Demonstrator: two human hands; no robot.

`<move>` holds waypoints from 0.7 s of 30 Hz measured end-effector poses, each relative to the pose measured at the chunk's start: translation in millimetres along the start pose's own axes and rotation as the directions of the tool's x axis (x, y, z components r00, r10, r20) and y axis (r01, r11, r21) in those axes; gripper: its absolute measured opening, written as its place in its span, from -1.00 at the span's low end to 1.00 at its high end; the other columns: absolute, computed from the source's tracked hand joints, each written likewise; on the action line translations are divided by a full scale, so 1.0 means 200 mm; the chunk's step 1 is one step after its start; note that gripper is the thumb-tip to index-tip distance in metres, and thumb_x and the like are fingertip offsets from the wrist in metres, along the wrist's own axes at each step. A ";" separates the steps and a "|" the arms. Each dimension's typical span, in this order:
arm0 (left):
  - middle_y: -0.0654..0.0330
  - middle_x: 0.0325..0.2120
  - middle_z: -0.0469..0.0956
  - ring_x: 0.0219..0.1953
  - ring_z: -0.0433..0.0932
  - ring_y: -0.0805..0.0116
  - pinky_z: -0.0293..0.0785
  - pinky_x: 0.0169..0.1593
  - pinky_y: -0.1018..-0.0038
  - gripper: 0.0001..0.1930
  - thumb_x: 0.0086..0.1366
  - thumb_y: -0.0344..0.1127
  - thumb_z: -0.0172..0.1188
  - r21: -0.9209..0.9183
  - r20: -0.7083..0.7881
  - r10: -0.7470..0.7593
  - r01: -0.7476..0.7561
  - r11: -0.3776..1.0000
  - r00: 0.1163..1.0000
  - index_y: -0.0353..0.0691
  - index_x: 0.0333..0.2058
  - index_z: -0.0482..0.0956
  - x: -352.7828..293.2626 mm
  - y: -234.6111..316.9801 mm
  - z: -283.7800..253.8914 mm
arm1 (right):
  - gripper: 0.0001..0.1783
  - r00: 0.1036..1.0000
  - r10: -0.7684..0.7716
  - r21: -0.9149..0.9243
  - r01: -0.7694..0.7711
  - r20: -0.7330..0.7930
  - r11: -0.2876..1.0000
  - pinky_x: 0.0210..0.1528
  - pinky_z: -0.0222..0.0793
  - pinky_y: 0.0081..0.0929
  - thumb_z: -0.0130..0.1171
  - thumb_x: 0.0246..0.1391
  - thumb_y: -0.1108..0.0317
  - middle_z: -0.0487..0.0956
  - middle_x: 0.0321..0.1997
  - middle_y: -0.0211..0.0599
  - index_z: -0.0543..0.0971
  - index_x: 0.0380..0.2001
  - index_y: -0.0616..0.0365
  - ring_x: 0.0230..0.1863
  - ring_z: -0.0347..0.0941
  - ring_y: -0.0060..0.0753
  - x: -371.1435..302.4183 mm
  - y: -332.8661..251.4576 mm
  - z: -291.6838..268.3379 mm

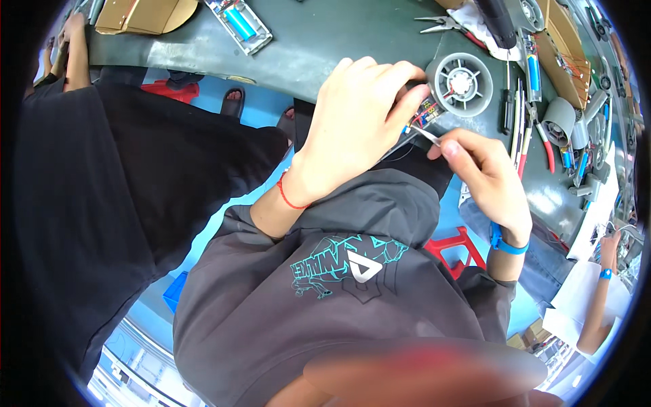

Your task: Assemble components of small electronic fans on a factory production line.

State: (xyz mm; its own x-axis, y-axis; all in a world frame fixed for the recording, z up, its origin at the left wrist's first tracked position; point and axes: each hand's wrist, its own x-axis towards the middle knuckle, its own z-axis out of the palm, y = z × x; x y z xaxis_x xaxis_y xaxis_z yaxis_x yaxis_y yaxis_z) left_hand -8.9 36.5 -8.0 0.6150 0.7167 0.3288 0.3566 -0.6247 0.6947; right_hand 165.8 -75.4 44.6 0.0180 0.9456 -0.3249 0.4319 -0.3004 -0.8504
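The left hand (356, 125) gripped a small wired board (426, 112) beside the grey fan (463, 83); the right hand (485, 173) pinched tweezers (426, 135), tips just below it.

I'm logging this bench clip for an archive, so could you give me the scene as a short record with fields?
Setting: dark green workbench, seen from above
Left hand: left hand cupped over a small wired circuit board
Right hand: right hand pinching thin metal tweezers, tips at the board
Beside the board: grey round fan housing
On the bench: red-handled pliers, blue cells in a tray, cardboard piece
Others: a person's arm at lower right
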 end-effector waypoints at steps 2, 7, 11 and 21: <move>0.33 -0.57 0.59 -0.48 0.48 0.34 0.33 -0.24 0.38 -0.88 0.28 -0.32 0.25 -0.008 -0.008 0.001 -0.001 1.000 1.000 -0.13 -0.22 0.64 0.00 -0.01 0.00 | -0.65 0.987 0.107 0.041 -0.112 0.122 0.993 -0.52 -0.10 -0.65 -0.04 0.41 0.23 0.26 -0.63 -0.63 0.60 -0.30 0.27 -0.56 0.05 -0.80 0.02 -0.02 -0.01; 0.31 -0.56 0.61 -0.51 0.47 0.35 0.31 -0.27 0.40 -0.91 0.28 -0.32 0.26 -0.043 0.009 -0.004 0.005 0.999 1.000 -0.15 -0.28 0.66 0.01 -0.01 -0.01 | -0.60 0.982 0.116 0.127 -0.135 0.152 0.983 -0.55 -0.12 -0.64 -0.07 0.43 0.18 0.20 -0.67 -0.66 0.58 -0.32 0.28 -0.60 0.02 -0.79 0.03 0.01 0.01; 0.31 -0.57 0.61 -0.51 0.48 0.35 0.30 -0.27 0.40 -0.91 0.27 -0.32 0.27 -0.068 0.011 -0.003 0.003 0.998 1.000 -0.15 -0.29 0.66 0.00 -0.01 -0.01 | -0.59 0.973 0.137 0.223 -0.177 0.184 0.959 -0.57 -0.12 -0.65 -0.09 0.44 0.16 0.20 -0.68 -0.65 0.56 -0.34 0.26 -0.62 0.01 -0.79 0.01 0.05 0.00; 0.32 -0.57 0.61 -0.52 0.48 0.36 0.31 -0.28 0.40 -0.92 0.27 -0.31 0.27 -0.062 0.009 -0.008 0.008 0.998 1.000 -0.14 -0.30 0.66 0.02 -0.03 0.00 | -0.59 0.975 0.149 0.206 -0.182 0.167 0.962 -0.56 -0.10 -0.67 -0.10 0.45 0.17 0.23 -0.68 -0.63 0.56 -0.35 0.26 -0.62 0.04 -0.79 0.04 0.04 0.02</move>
State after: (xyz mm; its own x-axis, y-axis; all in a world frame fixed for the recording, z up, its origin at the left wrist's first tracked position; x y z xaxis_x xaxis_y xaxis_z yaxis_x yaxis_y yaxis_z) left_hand -8.6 43.5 -9.8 0.6184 0.7187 0.3178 0.3172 -0.5983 0.7358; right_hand 165.4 -70.2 33.4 -0.0690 0.8561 -0.5121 0.2266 -0.4865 -0.8438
